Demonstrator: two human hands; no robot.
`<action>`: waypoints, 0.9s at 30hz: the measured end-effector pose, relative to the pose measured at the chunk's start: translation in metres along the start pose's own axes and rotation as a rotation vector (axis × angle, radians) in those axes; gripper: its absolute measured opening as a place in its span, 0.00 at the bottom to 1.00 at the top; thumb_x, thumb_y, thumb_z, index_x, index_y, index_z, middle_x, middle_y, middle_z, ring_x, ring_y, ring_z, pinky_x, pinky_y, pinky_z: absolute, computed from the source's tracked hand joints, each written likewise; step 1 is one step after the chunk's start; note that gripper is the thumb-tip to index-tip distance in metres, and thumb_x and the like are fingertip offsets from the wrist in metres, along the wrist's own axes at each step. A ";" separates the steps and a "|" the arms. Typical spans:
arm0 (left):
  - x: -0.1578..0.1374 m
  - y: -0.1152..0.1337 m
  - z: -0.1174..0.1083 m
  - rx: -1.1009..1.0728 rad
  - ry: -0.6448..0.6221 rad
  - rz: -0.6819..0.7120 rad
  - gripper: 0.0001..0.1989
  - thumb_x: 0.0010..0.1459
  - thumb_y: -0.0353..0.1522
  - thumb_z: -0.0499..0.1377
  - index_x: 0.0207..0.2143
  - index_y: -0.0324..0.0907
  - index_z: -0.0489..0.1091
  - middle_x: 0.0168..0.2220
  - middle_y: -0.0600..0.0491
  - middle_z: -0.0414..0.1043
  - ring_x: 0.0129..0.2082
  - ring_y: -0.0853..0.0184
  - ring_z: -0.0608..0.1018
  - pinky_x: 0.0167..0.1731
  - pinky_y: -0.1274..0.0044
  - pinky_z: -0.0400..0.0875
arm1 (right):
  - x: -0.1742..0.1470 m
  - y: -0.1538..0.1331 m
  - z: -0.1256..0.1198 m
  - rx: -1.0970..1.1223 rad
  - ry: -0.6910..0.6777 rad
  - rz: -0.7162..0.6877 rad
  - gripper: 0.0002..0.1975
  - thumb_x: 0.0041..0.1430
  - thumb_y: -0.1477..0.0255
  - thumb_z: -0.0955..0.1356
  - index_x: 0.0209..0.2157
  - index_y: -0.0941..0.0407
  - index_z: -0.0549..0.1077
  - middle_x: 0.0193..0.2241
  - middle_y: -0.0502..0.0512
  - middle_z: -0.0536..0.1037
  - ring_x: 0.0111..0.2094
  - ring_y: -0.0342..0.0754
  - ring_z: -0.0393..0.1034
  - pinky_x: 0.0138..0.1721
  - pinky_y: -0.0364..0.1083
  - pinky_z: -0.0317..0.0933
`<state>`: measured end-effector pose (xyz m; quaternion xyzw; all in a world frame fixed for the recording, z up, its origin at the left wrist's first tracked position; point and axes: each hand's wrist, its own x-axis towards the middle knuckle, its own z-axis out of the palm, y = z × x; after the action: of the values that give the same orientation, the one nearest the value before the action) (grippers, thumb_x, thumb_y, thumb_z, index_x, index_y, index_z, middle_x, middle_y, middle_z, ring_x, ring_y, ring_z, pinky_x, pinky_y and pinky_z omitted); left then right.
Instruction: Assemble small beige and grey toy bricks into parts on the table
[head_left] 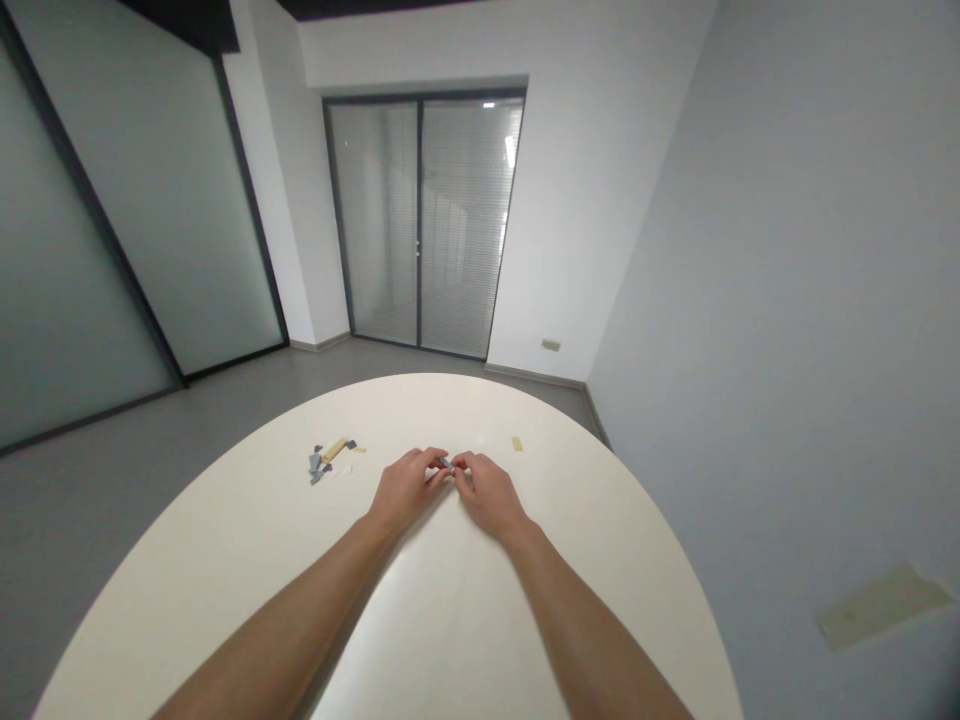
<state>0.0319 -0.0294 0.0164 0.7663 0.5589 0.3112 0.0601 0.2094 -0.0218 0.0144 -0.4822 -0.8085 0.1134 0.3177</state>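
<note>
Over the middle of the white round table (pixel 420 410), my left hand (pixel 409 487) and my right hand (pixel 486 492) meet fingertip to fingertip. Between them is a small grey piece (pixel 447 464), pinched from both sides; its exact kind is too small to make out, and the fingers cover much of it. To the left of my hands lies a loose group of small grey parts (pixel 315 464), with a tan strip-like piece (pixel 334 450) and a dark piece (pixel 351 444) beside them. A flat tan piece (pixel 517 443) rests to the right of my right hand.
The table's curved far edge runs beyond my hands. A grey wall (pixel 787 300) stands close on the right, with a strip of tape (pixel 885 605) on it. Glass doors (pixel 420 220) are at the back, and frosted panels (pixel 150 200) stand at the left.
</note>
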 end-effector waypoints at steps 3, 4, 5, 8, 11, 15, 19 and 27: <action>0.000 -0.001 0.000 0.001 -0.003 0.004 0.12 0.62 0.36 0.58 0.48 0.48 0.71 0.41 0.54 0.78 0.42 0.64 0.78 0.39 0.75 0.70 | 0.000 0.000 0.000 0.003 -0.005 0.006 0.09 0.65 0.71 0.63 0.44 0.52 0.73 0.41 0.53 0.77 0.43 0.46 0.71 0.44 0.44 0.59; 0.000 -0.002 0.001 0.001 -0.002 0.007 0.12 0.62 0.37 0.58 0.48 0.48 0.71 0.41 0.54 0.78 0.42 0.65 0.78 0.39 0.75 0.70 | 0.000 0.000 0.000 0.005 -0.003 0.006 0.09 0.65 0.71 0.64 0.44 0.52 0.73 0.41 0.53 0.77 0.43 0.46 0.71 0.44 0.44 0.59; 0.000 -0.003 0.002 0.001 0.000 0.008 0.12 0.63 0.37 0.57 0.48 0.48 0.71 0.41 0.54 0.78 0.42 0.65 0.78 0.39 0.75 0.70 | 0.000 0.000 0.000 0.007 0.000 0.003 0.09 0.65 0.71 0.64 0.44 0.52 0.72 0.41 0.53 0.77 0.43 0.46 0.71 0.44 0.44 0.59; 0.000 -0.004 0.003 0.008 0.005 0.004 0.10 0.64 0.37 0.56 0.46 0.49 0.72 0.41 0.54 0.77 0.41 0.65 0.78 0.39 0.76 0.69 | -0.001 0.000 -0.001 0.011 0.009 -0.002 0.09 0.64 0.72 0.64 0.45 0.52 0.72 0.41 0.53 0.77 0.43 0.46 0.71 0.45 0.44 0.59; 0.000 -0.004 0.004 0.017 0.007 0.005 0.10 0.65 0.37 0.54 0.45 0.48 0.73 0.40 0.54 0.77 0.41 0.65 0.78 0.39 0.76 0.69 | -0.001 0.000 0.000 0.010 0.019 0.001 0.09 0.64 0.71 0.64 0.45 0.52 0.72 0.40 0.53 0.77 0.43 0.46 0.71 0.44 0.44 0.59; 0.000 -0.002 0.003 0.028 -0.001 0.010 0.10 0.65 0.36 0.53 0.45 0.48 0.73 0.40 0.54 0.77 0.41 0.66 0.78 0.39 0.77 0.68 | 0.000 0.000 0.000 0.013 0.035 0.005 0.08 0.65 0.69 0.64 0.44 0.51 0.72 0.39 0.51 0.78 0.42 0.46 0.71 0.44 0.44 0.60; 0.000 -0.002 0.003 0.030 -0.002 0.017 0.10 0.65 0.35 0.53 0.45 0.49 0.72 0.40 0.54 0.78 0.40 0.66 0.78 0.38 0.77 0.68 | 0.000 0.000 0.000 -0.002 0.050 0.017 0.08 0.66 0.69 0.63 0.44 0.51 0.71 0.39 0.51 0.78 0.42 0.46 0.71 0.43 0.44 0.60; 0.000 -0.002 0.003 0.009 -0.027 0.028 0.13 0.65 0.33 0.50 0.48 0.49 0.71 0.43 0.54 0.78 0.43 0.65 0.78 0.40 0.75 0.69 | 0.002 0.003 0.002 -0.040 0.074 0.048 0.10 0.68 0.67 0.62 0.46 0.51 0.71 0.40 0.52 0.78 0.44 0.47 0.72 0.44 0.45 0.61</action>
<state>0.0315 -0.0277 0.0133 0.7785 0.5485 0.2992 0.0598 0.2097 -0.0181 0.0127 -0.5117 -0.7864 0.0870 0.3349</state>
